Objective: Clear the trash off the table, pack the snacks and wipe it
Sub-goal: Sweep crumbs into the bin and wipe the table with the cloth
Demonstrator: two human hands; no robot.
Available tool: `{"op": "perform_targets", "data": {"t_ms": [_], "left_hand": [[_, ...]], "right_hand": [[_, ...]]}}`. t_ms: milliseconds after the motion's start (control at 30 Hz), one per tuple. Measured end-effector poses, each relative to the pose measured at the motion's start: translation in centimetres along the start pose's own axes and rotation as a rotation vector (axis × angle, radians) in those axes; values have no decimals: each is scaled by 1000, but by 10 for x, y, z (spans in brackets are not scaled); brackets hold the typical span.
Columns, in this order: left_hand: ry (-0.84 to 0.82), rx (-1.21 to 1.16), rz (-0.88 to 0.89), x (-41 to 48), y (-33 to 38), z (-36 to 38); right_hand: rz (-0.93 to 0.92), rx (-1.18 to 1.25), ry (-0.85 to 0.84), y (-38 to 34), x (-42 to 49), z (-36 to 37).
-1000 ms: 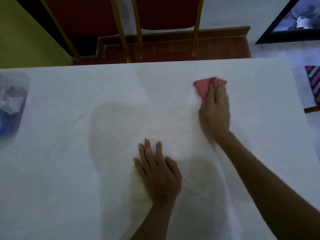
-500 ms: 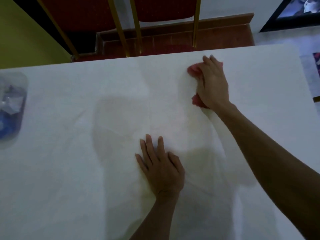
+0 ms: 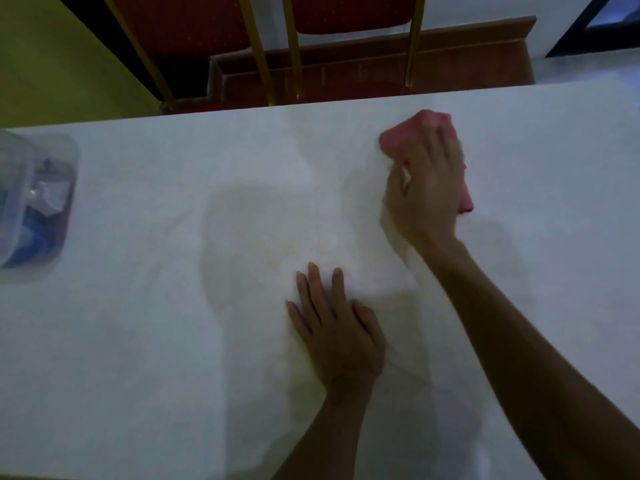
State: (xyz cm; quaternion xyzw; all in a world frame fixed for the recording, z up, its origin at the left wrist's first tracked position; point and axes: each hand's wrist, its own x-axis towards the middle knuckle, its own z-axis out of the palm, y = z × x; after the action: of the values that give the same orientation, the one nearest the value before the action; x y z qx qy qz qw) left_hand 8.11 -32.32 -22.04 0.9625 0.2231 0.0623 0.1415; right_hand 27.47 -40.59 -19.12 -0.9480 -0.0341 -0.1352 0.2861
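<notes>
A white cloth covers the table [image 3: 138,341]. My right hand [image 3: 424,188] presses a crumpled pink rag [image 3: 405,135] onto the cloth near the table's far edge; the rag shows beyond my fingertips and at the right side of my palm. My left hand [image 3: 337,327] lies flat on the cloth in the middle, fingers apart, holding nothing. A clear plastic container [image 3: 31,202] with blue and white wrapped snacks inside stands at the left edge.
Two red chairs with gold frames [image 3: 277,46] stand just past the far edge of the table. A yellow-green surface [image 3: 52,64] is at the far left. A dark picture frame [image 3: 595,26] lies on the floor at the far right.
My right hand swept the pink rag away toward the far edge, then back slightly and rightward. My left hand stayed flat in place.
</notes>
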Motion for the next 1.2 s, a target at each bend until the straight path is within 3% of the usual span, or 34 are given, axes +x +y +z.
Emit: {"op": "perform_targets", "data": {"t_ms": [167,433,600,733,800,933,1000,1067,1100,1200], "left_hand": [[-5,0,2,-1,-1,0],[-26,23,2,0,-4,3],[-47,45,6,2,-6,5],[-30,36,7,0,-8,3],[8,4,16,-3,-7,2],[33,-35,11,1,-1,0],[38,-29,13,1,-1,0],[43,-18,19,0,-3,0],[43,-12,23,-1,-5,0],[20,13,23,-1,-6,0]], "right_hand": [[114,-196,-214,45,31,4],[69,-174,-170,-9,47,50],[-357,-90,-343,-60,0,69],[-581,10,-524,-35,-57,38],[-528,-29,-547,4,-74,10],[-151,-97,-210,87,-74,-43],[18,-124,-93,96,-72,-47],[132,-164,-79,73,-81,-35],[122,-174,-122,56,-93,-28],[-190,-98,-333,19,-144,-20]]}}
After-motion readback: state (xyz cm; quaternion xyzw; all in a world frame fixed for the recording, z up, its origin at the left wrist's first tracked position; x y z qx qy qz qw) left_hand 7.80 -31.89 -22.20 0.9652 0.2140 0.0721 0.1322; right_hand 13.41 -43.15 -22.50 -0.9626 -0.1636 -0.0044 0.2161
